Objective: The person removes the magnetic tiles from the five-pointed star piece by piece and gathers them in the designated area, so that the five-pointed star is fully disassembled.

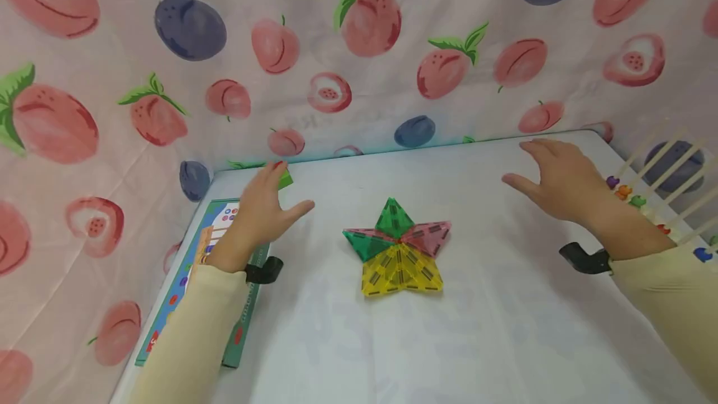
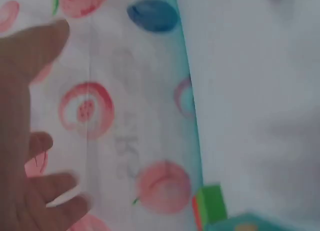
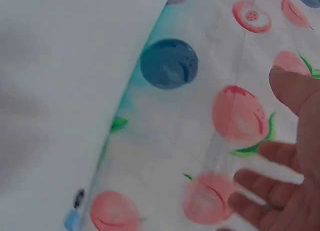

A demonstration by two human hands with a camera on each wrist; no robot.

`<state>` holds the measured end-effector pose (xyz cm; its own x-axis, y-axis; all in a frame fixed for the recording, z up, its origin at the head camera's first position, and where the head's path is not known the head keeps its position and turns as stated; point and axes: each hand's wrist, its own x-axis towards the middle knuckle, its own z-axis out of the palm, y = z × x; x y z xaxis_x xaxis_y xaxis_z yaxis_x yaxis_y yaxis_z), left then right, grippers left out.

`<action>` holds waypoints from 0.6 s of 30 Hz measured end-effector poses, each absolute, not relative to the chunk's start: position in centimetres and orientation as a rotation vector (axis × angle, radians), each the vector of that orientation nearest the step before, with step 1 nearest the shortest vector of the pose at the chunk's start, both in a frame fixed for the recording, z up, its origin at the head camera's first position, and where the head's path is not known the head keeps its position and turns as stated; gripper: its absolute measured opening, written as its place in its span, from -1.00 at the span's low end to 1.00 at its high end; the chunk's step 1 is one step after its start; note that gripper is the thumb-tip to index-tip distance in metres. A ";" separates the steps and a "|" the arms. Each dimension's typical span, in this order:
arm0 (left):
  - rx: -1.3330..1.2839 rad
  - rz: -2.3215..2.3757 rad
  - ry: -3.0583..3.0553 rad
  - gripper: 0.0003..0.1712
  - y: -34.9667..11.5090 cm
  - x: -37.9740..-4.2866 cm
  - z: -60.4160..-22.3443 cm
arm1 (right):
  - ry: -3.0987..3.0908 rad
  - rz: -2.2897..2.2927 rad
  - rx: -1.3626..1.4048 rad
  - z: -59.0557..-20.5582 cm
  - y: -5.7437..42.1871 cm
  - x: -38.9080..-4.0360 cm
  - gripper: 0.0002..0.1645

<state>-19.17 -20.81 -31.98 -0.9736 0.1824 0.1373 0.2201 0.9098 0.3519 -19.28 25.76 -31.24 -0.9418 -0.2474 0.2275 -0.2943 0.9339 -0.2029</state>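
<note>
A star made of translucent magnetic tiles (image 1: pixel 399 251) lies on the white table (image 1: pixel 471 341), with green, pink and yellow parts. To its left my left hand (image 1: pixel 263 214) is raised above a flat illustrated box, thumb spread from the fingers, holding nothing. My right hand (image 1: pixel 561 179) hovers to the right of the star, its thumb and fingers apart and nothing between them. In the left wrist view the left hand (image 2: pixel 30 126) shows against the fruit-print cloth. The right wrist view shows the right hand (image 3: pixel 285 161) with loosely bent fingers, also holding nothing.
The illustrated box (image 1: pixel 241 335) lies along the table's left side, with a green block (image 1: pixel 285 179) behind it. On the right edge stands a rack of pale rods (image 1: pixel 681 161) with coloured beads (image 1: pixel 624 192). A fruit-print cloth (image 1: pixel 359 80) hangs behind the table.
</note>
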 end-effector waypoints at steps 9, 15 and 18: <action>-0.459 -1.033 -2.990 -0.28 -16.7 -17.5 -37.6 | -2.963 0.964 0.537 -37.4 20.8 -18.3 -0.29; -0.328 -1.343 -3.120 -0.28 -15.4 -17.7 -40.4 | -3.023 1.203 0.533 -40.1 18.4 -18.3 -0.29; -0.325 -1.409 -3.118 -0.26 -15.1 -17.9 -41.2 | -3.013 1.281 0.539 -40.8 17.7 -18.3 -0.33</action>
<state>-17.90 -15.08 -41.16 -0.9391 0.2872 -0.1885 0.0483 0.6536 0.7553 -18.31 17.71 -40.81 -0.9322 -0.3603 -0.0351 -0.2248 0.6519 -0.7242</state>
